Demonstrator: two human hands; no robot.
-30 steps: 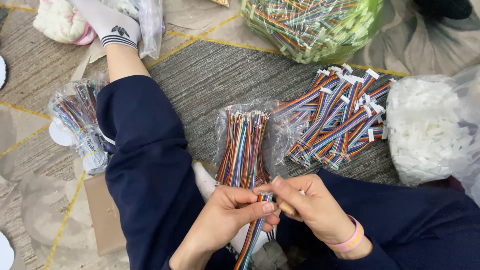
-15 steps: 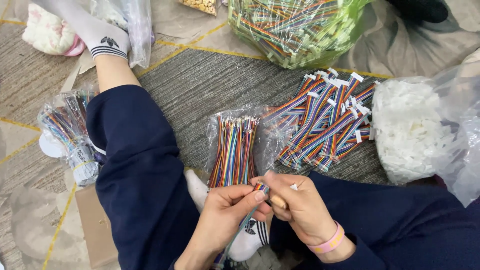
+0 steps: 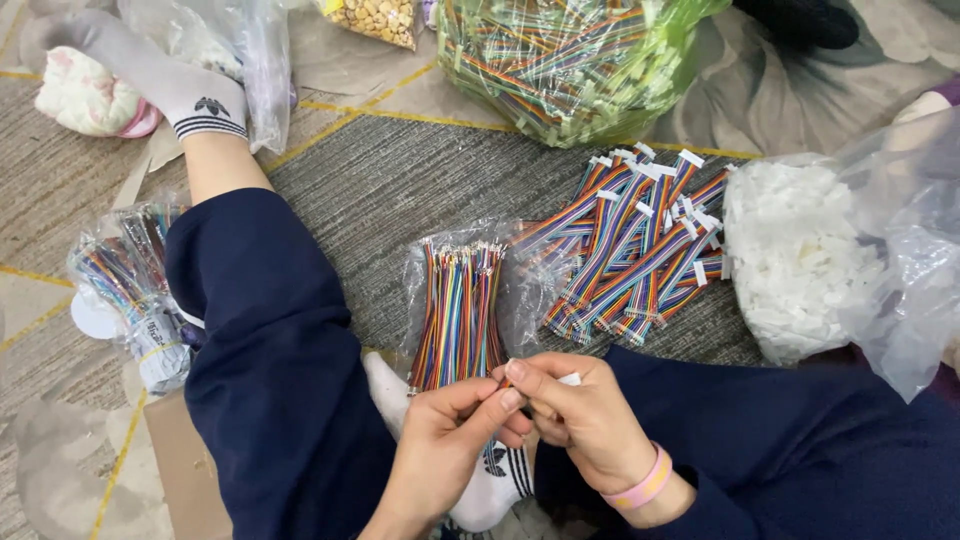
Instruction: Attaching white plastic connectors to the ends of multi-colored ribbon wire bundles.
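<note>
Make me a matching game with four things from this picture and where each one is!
Things:
1. big green bag of wires
2. bag of white plastic bits
3. loose rainbow cables with white ends
4. small white connector

Places:
A. pinched between the two hands
B. far right, on the floor
C. top middle
D. on the grey mat, centre right

Pairs: 1-C, 2-B, 3-D, 4-A

Both hands meet low centre over the lap: left hand (image 3: 445, 440) palm-in, thumb and index pinched, right hand (image 3: 580, 415) curled opposite, fingertips touching the left's, pink band on its wrist, forearms angled in from below.
</note>
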